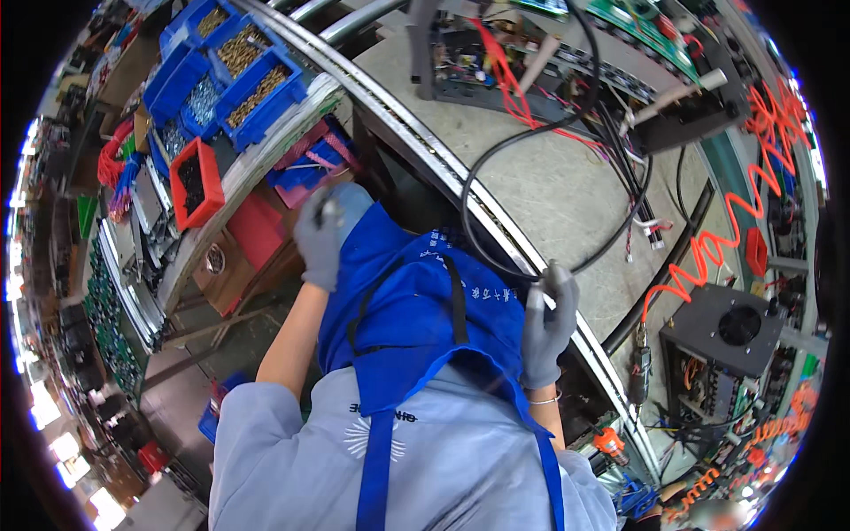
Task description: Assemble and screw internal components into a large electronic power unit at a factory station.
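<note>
My left hand point(319, 239), in a grey glove, is raised beside my left thigh, next to the blue apron point(416, 292). Its fingers are loosely bent, and I see nothing held in them. On the other side, my right hand point(550, 326), also gloved in grey, is at the near edge of the workbench. Its fingertips are closed on a thick black cable point(500, 258), which shows on both sides of them. The cable makes a wide loop over the bench toward an opened dark equipment housing point(425, 53) with red wires point(509, 84).
A metal rail point(416, 133) edges the bench. At left, blue bins point(252, 111) of small fasteners and a red bin point(197, 184) stand on a side table. A coiled orange air hose point(708, 257) hangs at right above a dark box with a fan point(739, 327).
</note>
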Motion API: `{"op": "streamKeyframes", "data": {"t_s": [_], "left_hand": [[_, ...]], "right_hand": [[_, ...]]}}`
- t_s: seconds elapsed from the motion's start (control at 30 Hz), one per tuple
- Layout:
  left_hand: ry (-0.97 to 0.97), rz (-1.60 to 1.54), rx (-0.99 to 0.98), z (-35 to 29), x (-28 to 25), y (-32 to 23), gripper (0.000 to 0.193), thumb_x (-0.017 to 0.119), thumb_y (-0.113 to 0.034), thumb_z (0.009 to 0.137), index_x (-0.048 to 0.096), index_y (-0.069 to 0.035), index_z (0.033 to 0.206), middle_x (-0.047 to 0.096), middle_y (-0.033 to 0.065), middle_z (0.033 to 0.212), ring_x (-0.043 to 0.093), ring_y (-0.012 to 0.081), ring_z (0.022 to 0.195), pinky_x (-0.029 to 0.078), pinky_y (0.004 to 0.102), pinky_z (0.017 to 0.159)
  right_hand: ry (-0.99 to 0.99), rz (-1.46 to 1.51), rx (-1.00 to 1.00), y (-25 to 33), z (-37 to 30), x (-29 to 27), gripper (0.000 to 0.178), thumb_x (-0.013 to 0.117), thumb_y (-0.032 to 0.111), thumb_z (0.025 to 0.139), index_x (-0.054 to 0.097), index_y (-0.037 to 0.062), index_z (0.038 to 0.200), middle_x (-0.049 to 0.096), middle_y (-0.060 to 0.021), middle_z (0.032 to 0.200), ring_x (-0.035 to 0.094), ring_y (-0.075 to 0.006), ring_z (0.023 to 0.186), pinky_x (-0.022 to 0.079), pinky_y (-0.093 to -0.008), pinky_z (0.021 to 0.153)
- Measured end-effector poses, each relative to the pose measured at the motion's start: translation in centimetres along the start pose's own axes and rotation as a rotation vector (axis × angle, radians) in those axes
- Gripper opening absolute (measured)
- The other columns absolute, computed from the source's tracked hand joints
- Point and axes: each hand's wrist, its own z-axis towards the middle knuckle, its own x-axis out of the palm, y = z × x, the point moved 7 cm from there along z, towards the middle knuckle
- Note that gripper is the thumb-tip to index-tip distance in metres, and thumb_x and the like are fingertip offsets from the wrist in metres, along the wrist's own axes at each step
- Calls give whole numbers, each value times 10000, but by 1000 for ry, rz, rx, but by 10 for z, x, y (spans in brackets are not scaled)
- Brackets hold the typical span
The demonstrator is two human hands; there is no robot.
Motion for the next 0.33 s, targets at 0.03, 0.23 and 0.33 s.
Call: {"op": "streamKeyframes", "data": {"t_s": [0.03,0.23,0.33], "left_hand": [[-34,-34,-107,-7,-20,10,311,561,-99,930,575,18,1218,647,93,1070,639,131,894,521,245,719],[-150,-90,-268,-23,-70,40,337,547,-117,947,542,36,1247,643,111,1057,631,129,848,512,238,698],[-136,-209,-252,-22,-56,39,359,568,-153,944,543,8,1265,642,99,1047,634,130,873,507,234,702]], "right_hand": [[97,27,-18,8,3,12,352,563,5,854,545,-38,1203,579,-172,1137,598,-255,1008,473,-333,882],[347,-125,-316,57,35,95,357,626,106,847,559,-15,1176,581,-211,1159,557,-383,1073,450,-417,925],[390,-387,-298,45,70,131,569,668,235,844,441,26,1321,494,-190,1308,449,-387,1216,311,-468,1051]]}}
